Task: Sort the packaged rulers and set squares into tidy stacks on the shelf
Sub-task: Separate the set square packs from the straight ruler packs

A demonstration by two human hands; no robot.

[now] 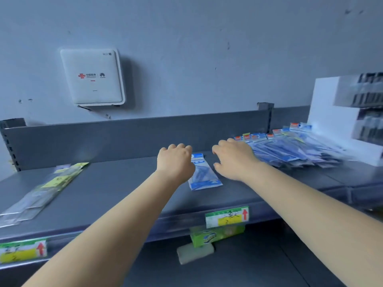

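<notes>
A small blue packet [204, 175] lies flat on the grey shelf [116, 189], near its middle. My left hand [176, 162] hovers palm down at the packet's left edge and covers part of it; its fingertips are hidden. To the right of the packet my right hand [235, 158] is spread palm down, with its fingers reaching the near end of a loose fanned pile of blue packets [290, 150]. Neither hand visibly holds anything. A short stack of clear packets with yellow-green labels [43, 189] lies at the shelf's left end.
White display boxes [344, 125] stand at the back right, behind the blue pile. The shelf has a grey back panel [134, 137] and price labels [227, 216] on its front edge. A green box [215, 235] sits on the lower shelf. A white router [93, 76] hangs on the wall.
</notes>
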